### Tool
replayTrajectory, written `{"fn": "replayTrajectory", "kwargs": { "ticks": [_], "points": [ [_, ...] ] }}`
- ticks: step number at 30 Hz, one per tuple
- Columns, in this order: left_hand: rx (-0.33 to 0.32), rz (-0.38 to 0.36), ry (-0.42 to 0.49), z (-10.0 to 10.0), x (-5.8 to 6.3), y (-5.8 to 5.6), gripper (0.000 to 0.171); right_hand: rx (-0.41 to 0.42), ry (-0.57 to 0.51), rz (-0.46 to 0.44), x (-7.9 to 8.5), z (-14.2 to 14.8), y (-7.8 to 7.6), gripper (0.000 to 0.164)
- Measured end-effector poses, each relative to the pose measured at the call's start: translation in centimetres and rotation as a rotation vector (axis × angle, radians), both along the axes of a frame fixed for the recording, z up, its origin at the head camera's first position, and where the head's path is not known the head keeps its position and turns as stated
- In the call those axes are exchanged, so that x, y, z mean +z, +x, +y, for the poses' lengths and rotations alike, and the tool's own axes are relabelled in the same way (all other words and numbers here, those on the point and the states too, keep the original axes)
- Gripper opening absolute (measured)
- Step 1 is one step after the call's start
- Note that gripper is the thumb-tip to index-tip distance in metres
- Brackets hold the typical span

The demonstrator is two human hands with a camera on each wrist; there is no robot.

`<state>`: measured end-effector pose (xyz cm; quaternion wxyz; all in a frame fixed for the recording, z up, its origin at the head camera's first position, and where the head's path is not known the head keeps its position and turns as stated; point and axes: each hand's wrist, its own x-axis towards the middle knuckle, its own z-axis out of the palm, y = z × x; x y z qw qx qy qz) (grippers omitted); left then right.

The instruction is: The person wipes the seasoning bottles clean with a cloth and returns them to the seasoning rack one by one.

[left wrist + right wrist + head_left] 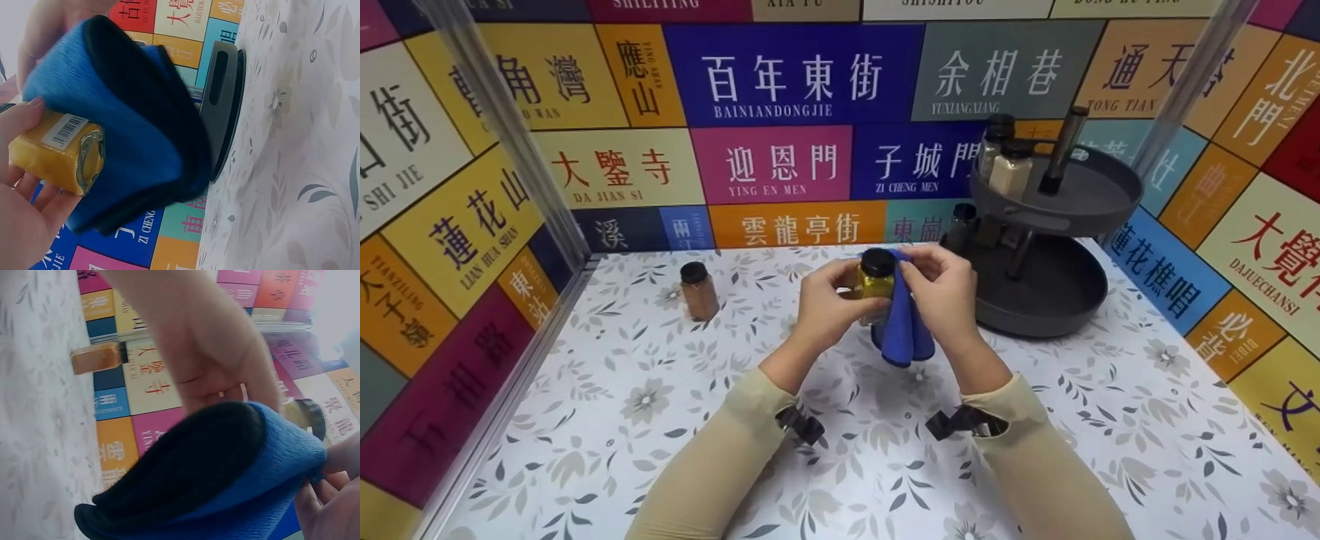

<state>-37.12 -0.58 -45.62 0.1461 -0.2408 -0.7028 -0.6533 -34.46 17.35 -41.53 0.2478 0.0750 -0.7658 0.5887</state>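
My left hand (832,300) grips a small glass spice jar (876,279) with yellow contents and a black lid, holding it up over the table. A barcode label shows on its side in the left wrist view. My right hand (949,292) pinches the top of a blue cloth (906,330) with a dark edge, which hangs folded right beside the jar. In the right wrist view the cloth (281,461) covers much of the jar, leaving its black lid (311,417) in sight.
A second jar (700,292) with reddish-brown contents stands on the flower-patterned table (645,465) at the left. At the back right is a two-tier dark grey rack (1042,319), with several jars on and beside it. Printed panels wall in the table.
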Motion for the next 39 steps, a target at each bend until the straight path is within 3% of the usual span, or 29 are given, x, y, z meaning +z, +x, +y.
{"fn": "replayTrajectory", "kwargs": {
  "ticks": [7, 11, 17, 23, 27, 33, 39],
  "points": [
    [0.059, 0.001, 0.046, -0.7, 0.6, 0.0, 0.056, -0.01, 0.185, -0.093, -1.5, -1.0, -0.6, 0.013],
    [0.075, -0.009, 0.052, -0.8, 0.8, 0.0, 0.058, 0.001, 0.237, -0.144, -1.9, -1.2, -0.6, 0.012],
    [0.058, 0.014, 0.048, -0.5, 0.6, 0.1, 0.058, 0.02, 0.117, -0.151, -1.0, -0.8, -0.2, 0.014],
    [0.012, -0.027, 0.035, -0.1, 0.1, 0.0, 0.057, 0.04, -0.097, -0.062, 0.4, 0.0, 0.4, 0.016],
    [-0.023, -0.061, 0.031, 0.1, -0.2, 0.0, 0.056, 0.059, -0.171, 0.016, 1.0, 0.4, 0.7, 0.017],
    [-0.02, -0.069, 0.035, 0.2, -0.4, -0.2, 0.055, 0.064, -0.148, 0.024, 0.9, 0.5, 0.6, 0.017],
    [0.015, -0.055, 0.064, -0.1, -0.1, -0.3, 0.054, 0.039, 0.026, -0.058, -0.5, -0.1, -0.4, 0.014]
  ]
}}
